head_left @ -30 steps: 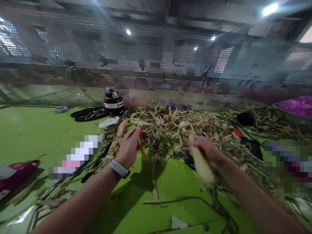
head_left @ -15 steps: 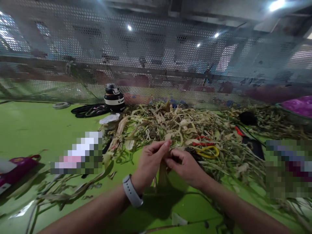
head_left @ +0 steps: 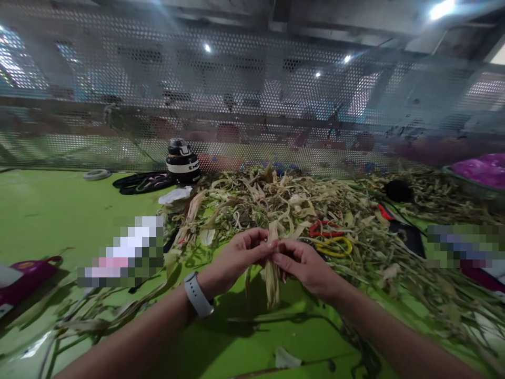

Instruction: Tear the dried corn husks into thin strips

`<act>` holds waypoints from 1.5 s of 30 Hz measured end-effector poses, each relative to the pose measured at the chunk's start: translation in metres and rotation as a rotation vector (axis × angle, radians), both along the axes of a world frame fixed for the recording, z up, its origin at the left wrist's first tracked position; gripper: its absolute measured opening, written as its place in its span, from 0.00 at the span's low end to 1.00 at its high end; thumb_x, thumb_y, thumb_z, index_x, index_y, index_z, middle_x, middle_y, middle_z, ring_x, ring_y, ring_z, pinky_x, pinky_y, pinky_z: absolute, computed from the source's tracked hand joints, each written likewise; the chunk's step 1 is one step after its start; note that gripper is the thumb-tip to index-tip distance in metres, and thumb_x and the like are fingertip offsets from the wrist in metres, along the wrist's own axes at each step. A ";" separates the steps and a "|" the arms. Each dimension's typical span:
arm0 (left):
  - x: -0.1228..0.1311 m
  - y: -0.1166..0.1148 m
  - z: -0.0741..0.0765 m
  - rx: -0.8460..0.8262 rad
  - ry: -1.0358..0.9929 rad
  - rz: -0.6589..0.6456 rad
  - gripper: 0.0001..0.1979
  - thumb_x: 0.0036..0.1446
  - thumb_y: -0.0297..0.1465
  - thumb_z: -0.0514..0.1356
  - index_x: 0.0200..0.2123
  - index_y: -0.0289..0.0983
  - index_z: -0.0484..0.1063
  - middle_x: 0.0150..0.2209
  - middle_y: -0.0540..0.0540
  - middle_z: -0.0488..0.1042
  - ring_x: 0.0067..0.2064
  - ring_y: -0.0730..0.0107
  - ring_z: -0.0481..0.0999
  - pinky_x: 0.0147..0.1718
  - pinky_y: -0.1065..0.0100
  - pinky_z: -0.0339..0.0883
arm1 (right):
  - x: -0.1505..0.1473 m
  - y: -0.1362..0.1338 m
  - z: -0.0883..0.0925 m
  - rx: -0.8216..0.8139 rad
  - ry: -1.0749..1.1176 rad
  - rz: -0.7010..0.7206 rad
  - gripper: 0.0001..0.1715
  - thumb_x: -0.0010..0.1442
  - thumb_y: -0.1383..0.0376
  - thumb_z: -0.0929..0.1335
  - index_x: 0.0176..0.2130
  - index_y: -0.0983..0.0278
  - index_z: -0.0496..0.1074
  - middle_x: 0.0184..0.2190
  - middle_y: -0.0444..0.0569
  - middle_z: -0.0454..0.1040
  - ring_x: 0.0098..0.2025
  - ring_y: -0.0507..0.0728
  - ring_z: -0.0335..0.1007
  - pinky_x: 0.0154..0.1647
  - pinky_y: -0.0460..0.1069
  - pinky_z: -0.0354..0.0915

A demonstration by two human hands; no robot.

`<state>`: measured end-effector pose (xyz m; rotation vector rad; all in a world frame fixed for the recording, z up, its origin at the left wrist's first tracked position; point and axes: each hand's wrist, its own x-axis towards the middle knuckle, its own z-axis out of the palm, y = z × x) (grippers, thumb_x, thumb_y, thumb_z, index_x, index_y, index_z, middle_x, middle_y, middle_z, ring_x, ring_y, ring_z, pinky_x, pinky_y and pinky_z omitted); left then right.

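Note:
Between my two hands is a pale, dried leaf strip [head_left: 273, 287], folded or creased lengthwise, with its lower end hanging down over the green tabletop. My left hand [head_left: 240, 258] pinches it from the left, thumb on top; a light grey watch band circles that wrist. From the right, my right hand [head_left: 303, 263] grips the same strip between thumb and fingers, its fingertips meeting the left ones. Just beyond my hands lies a heap of dried leaves [head_left: 256, 197]. Yellow-handled scissors [head_left: 335, 246] and a red loop handle [head_left: 325, 229] rest in the heap near my right hand.
A black bottle [head_left: 182, 163] stands at the back, beside a black pouch [head_left: 142, 181] and a tape roll [head_left: 97, 175]. A perforated metal screen [head_left: 252, 100] rises behind the table. Purple plastic [head_left: 481, 171] sits far right. A dark phone-like slab [head_left: 408, 238] lies in the leaves.
My left hand has shifted slightly left and turned, its thumb now lying flatter. The leaf strip has come up into fuller view between both hands, above and below the fingers.

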<state>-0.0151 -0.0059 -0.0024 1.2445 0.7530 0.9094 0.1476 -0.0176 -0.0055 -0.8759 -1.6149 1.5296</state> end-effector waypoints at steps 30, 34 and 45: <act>-0.021 0.011 0.006 0.080 0.170 -0.415 0.10 0.57 0.36 0.56 0.36 0.35 0.69 0.32 0.49 0.67 0.35 0.73 0.67 0.39 0.69 0.64 | 0.006 -0.001 0.004 0.053 -0.191 -0.030 0.20 0.57 0.50 0.63 0.28 0.65 0.62 0.21 0.39 0.57 0.22 0.47 0.54 0.21 0.42 0.55; -0.022 0.013 0.006 0.083 0.164 -0.447 0.11 0.57 0.37 0.56 0.36 0.34 0.69 0.33 0.48 0.69 0.35 0.72 0.69 0.39 0.67 0.64 | 0.006 0.000 0.004 0.011 -0.165 -0.013 0.21 0.57 0.50 0.63 0.28 0.65 0.61 0.20 0.39 0.58 0.21 0.47 0.55 0.22 0.43 0.56; -0.023 0.011 0.017 0.300 0.317 -0.517 0.16 0.58 0.41 0.52 0.40 0.35 0.70 0.36 0.45 0.70 0.39 0.68 0.69 0.42 0.65 0.63 | 0.012 -0.002 0.013 -0.128 -0.180 0.161 0.17 0.56 0.57 0.66 0.38 0.69 0.70 0.27 0.44 0.67 0.25 0.47 0.60 0.25 0.43 0.60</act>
